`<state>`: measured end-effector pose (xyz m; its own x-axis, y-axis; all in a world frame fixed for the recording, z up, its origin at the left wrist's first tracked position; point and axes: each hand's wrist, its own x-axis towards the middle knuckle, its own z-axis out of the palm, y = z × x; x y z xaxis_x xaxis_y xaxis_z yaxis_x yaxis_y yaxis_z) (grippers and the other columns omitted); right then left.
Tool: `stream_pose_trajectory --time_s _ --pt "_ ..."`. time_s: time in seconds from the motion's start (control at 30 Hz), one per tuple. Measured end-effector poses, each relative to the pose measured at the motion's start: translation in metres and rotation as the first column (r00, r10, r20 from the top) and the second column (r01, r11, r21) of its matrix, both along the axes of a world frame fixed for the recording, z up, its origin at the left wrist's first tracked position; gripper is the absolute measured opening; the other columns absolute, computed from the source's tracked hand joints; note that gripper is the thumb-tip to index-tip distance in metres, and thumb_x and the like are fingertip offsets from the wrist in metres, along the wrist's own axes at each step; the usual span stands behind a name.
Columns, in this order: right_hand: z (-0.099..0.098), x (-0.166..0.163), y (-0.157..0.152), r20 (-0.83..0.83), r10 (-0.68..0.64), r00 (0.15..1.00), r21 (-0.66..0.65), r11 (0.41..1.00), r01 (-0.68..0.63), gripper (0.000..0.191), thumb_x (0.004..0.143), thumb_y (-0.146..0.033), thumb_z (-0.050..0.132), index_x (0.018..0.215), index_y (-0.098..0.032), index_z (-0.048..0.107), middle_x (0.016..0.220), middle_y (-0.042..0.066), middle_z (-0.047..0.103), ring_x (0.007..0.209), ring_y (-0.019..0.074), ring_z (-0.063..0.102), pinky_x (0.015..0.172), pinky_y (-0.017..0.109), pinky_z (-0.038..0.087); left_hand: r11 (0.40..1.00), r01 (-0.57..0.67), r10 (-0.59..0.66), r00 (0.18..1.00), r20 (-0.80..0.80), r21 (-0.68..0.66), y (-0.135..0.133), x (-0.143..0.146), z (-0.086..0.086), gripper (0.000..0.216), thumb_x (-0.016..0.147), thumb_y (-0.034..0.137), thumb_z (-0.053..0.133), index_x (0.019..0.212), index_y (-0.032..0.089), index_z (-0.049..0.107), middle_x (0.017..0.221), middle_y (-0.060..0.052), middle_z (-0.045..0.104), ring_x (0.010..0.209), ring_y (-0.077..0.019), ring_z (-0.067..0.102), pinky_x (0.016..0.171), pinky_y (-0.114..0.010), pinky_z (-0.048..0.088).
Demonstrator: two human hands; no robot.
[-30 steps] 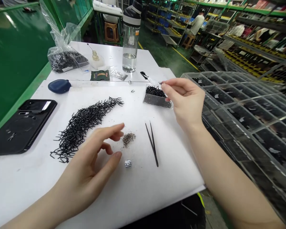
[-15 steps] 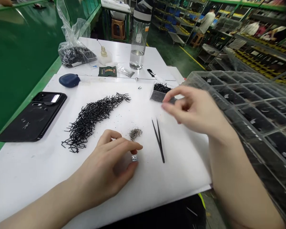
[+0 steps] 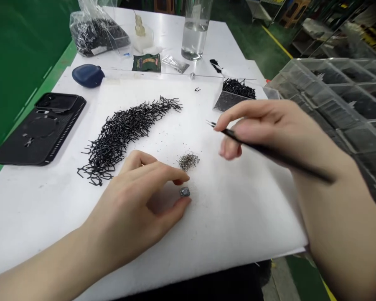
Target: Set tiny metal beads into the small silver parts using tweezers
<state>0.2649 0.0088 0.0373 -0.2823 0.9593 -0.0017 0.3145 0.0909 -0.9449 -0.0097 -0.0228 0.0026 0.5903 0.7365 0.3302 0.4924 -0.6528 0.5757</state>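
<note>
Where the small metal cube [image 3: 184, 192] sits: on the white sheet [image 3: 238, 221], in the gap between left thumb and forefinger.
Left hand [image 3: 141, 194]: low over the sheet, thumb and forefinger a little parted on either side of the cube; from where I stand I cannot tell whether they grip it.
Right hand [image 3: 282, 125]: raised, its fingers closed around black tweezers [image 3: 266, 150], whose tips point leftward above the sheet and look slightly apart.
Speckled grains [image 3: 189, 161]: a little scattered pile just beyond the cube.
Bent black pieces [image 3: 125, 129]: a long curved heap beyond the left hand.
Clear box [image 3: 227, 102]: just past the right hand, black pieces inside.
Phone [image 3: 40, 129]: lying on the left, a dark blue oval thing [image 3: 88, 76] near it.
Far part of the table [image 3: 166, 25]: a plastic bag [image 3: 95, 35] of black stuff, a green packet [image 3: 146, 62] and a bottle [image 3: 194, 39] with water.
Off to the right: a divided clear tray [image 3: 360, 77].
</note>
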Motion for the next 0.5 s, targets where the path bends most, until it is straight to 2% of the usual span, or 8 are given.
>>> stream_pose_trajectory --time_s 0.07,0.13,0.2,0.3,0.37,0.5 --pt "-0.003 0.004 0.008 -0.188 -0.025 0.982 -0.081 0.997 0.010 0.017 0.091 -0.033 0.070 0.095 -0.024 0.084 0.087 0.004 0.083 0.082 0.0228 0.080 0.062 0.032 0.058 1.000 -0.015 0.015 1.000 -0.011 0.021 0.000 0.001 0.002 0.013 0.089 0.025 0.076 0.102 0.027 0.075 0.089 0.001 0.076 0.087 -0.0205 0.058 0.075 -0.032 0.053" --pt "-0.007 0.006 0.013 -0.269 -0.020 0.963 -0.117 0.993 -0.012 0.016 0.086 -0.035 0.076 0.093 -0.023 0.085 0.093 0.004 0.085 0.082 0.0227 0.081 0.055 0.028 0.058 0.999 -0.021 0.022 1.000 -0.007 0.027 -0.001 0.001 0.003 0.011 0.090 0.024 0.076 0.100 0.026 0.078 0.091 0.000 0.075 0.088 -0.0199 0.058 0.075 -0.032 0.053" --pt "-0.012 0.005 0.014 -0.242 0.009 0.970 -0.074 0.997 -0.028 0.009 0.087 -0.031 0.080 0.092 -0.025 0.084 0.083 0.001 0.084 0.071 0.0178 0.078 0.050 0.024 0.056 1.000 -0.027 0.027 1.000 0.004 0.016 -0.001 0.000 0.003 0.009 0.090 0.024 0.076 0.098 0.027 0.079 0.090 -0.001 0.073 0.087 -0.0199 0.058 0.074 -0.032 0.053" --pt "-0.017 0.001 0.011 -0.130 0.085 0.988 -0.002 0.996 -0.086 0.006 0.094 -0.032 0.079 0.094 -0.026 0.083 0.075 0.000 0.082 0.062 0.0144 0.074 0.050 0.023 0.056 0.999 -0.035 0.035 0.999 0.003 -0.015 -0.001 0.000 0.001 0.010 0.090 0.027 0.076 0.099 0.031 0.079 0.089 0.000 0.073 0.085 -0.0208 0.058 0.074 -0.034 0.052" --pt "-0.018 0.000 0.010 -0.069 0.152 0.986 0.033 0.988 -0.150 0.009 0.095 -0.033 0.078 0.095 -0.027 0.084 0.079 0.001 0.082 0.066 0.0150 0.074 0.054 0.025 0.059 0.999 -0.035 0.035 0.999 0.001 -0.020 0.000 0.001 0.001 0.010 0.090 0.030 0.075 0.099 0.032 0.078 0.089 0.001 0.073 0.086 -0.0210 0.058 0.076 -0.035 0.052" --pt "-0.020 0.001 0.011 0.029 0.253 0.967 0.110 0.961 -0.255 0.011 0.094 -0.033 0.078 0.102 -0.031 0.086 0.099 0.000 0.083 0.085 0.0161 0.076 0.071 0.026 0.064 0.999 -0.028 0.028 0.999 -0.020 -0.029 0.001 0.001 0.002 0.007 0.091 0.032 0.075 0.098 0.032 0.078 0.089 0.001 0.073 0.086 -0.0207 0.058 0.077 -0.035 0.051"
